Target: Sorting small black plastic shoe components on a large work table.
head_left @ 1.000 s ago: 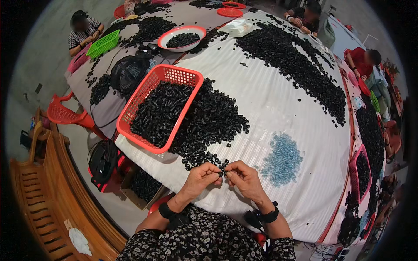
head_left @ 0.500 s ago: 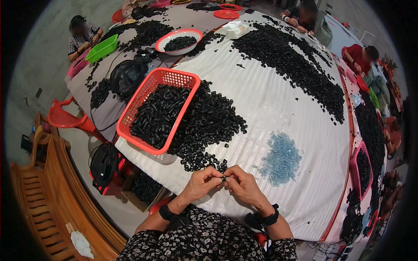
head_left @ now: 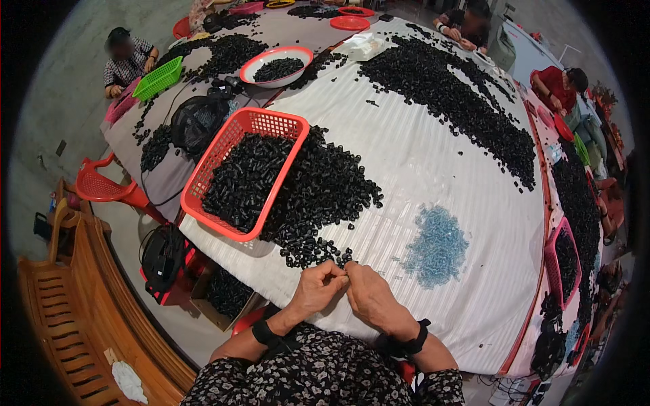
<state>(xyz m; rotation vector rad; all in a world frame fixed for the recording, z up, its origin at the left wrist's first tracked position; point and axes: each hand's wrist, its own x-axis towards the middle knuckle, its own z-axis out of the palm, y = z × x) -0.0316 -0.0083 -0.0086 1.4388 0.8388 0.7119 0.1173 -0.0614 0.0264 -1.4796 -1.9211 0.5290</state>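
My left hand (head_left: 317, 287) and my right hand (head_left: 370, 292) meet fingertip to fingertip over the table's near edge. Both are closed in a pinch. A small black plastic piece showed between them a moment ago; now my right fingers cover most of it, and what they pinch is hidden. Just beyond my fingertips spreads a pile of short black plastic pieces (head_left: 325, 193). To the left, a red plastic basket (head_left: 304, 135) full of similar black pieces rests on the pile's edge. A heap of small clear bluish pieces (head_left: 437, 247) lies right of my hands.
A black fan (head_left: 198, 122) and a red-rimmed white basin (head_left: 254, 66) stand farther left. More black pieces (head_left: 453, 101) cover the far table. Co-workers sit around it, one in a red top (head_left: 550, 84). A wooden bench (head_left: 71, 318) and a red chair (head_left: 101, 183) are at left.
My right hand has turned inward over the fingertips and now hides the small black piece seen between both hands before. The left hand has barely moved.
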